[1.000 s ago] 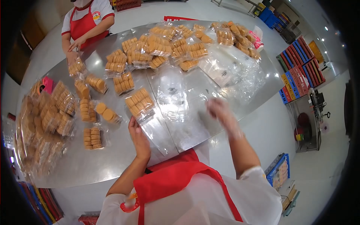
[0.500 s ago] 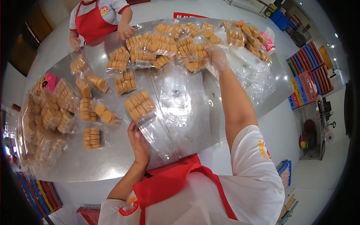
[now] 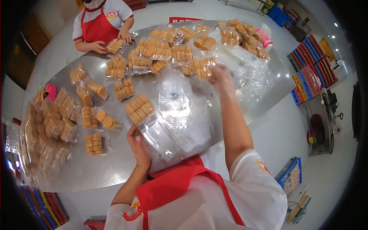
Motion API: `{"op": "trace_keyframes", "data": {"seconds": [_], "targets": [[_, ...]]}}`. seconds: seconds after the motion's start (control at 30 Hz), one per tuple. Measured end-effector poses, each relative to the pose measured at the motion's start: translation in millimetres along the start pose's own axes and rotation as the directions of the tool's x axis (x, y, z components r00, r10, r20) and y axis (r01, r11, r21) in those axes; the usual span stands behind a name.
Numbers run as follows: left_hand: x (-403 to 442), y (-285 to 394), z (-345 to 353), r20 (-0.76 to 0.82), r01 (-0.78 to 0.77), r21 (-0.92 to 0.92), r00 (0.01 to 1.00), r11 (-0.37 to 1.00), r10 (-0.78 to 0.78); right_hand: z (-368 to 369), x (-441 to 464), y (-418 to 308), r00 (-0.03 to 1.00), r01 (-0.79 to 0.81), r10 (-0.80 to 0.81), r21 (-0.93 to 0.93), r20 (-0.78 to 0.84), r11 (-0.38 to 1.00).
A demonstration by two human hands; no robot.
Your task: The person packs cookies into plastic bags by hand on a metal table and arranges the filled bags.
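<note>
My right hand (image 3: 221, 78) is closed on a bag of round biscuits (image 3: 205, 67), lifted at the front of the biscuit pile. The hand is slightly blurred. My left hand (image 3: 138, 143) lies at the lower edge of another biscuit bag (image 3: 138, 109), its fingers partly under the clear plastic, so its grip is unclear. Between my hands lie flat clear bags (image 3: 174, 96) on the steel table. Bagged biscuits (image 3: 153, 48) are heaped beyond them.
Across the steel table (image 3: 96, 172), a co-worker in a red apron (image 3: 100, 27) handles a biscuit bag (image 3: 115, 46). A large heap of bagged biscuits (image 3: 51, 119) is at the left. Loose clear plastic (image 3: 253, 82) covers the right side. Stacked crates (image 3: 312, 65) stand beyond.
My right hand has come back from the pile toward me with a biscuit bag. My left hand has barely moved. The co-worker now has both hands at a biscuit bag.
</note>
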State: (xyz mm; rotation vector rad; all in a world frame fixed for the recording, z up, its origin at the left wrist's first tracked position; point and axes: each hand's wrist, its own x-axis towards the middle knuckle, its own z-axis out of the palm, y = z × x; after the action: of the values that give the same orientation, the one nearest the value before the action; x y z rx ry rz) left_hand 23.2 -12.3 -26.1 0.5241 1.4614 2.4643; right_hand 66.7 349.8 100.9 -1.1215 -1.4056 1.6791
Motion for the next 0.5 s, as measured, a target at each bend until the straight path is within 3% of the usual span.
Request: {"op": "trace_keyframes", "data": {"seconds": [0.1,0.2,0.27,0.37,0.43,0.5], "targets": [[-10,33,6,0.025,-0.274,0.473,0.954,0.837,0.298,-22,-73,23,0.963,-0.086,0.006,0.288,0.268,0.954],[-6,80,26,0.223,-0.062,0.337,0.975,0.939,-0.016,-16,-151,27,0.818,-0.258,-0.044,0.435,0.573,0.863],[3,111,48,0.338,0.142,0.280,0.911,0.949,-0.236,-1,-198,30,0.770,-0.306,-0.033,0.415,0.637,0.857],[-3,124,61,0.287,0.335,-0.020,0.905,0.942,-0.315,9,-244,31,0.675,-0.290,-0.014,0.282,0.738,0.914],[-14,139,45,0.302,0.345,0.101,0.883,0.933,-0.359,13,-259,34,0.621,-0.274,0.045,0.163,0.783,0.948],[-22,142,39,0.314,0.330,0.183,0.873,0.926,-0.373,14,-265,18,0.597,-0.368,0.181,0.066,0.782,0.928]]}}
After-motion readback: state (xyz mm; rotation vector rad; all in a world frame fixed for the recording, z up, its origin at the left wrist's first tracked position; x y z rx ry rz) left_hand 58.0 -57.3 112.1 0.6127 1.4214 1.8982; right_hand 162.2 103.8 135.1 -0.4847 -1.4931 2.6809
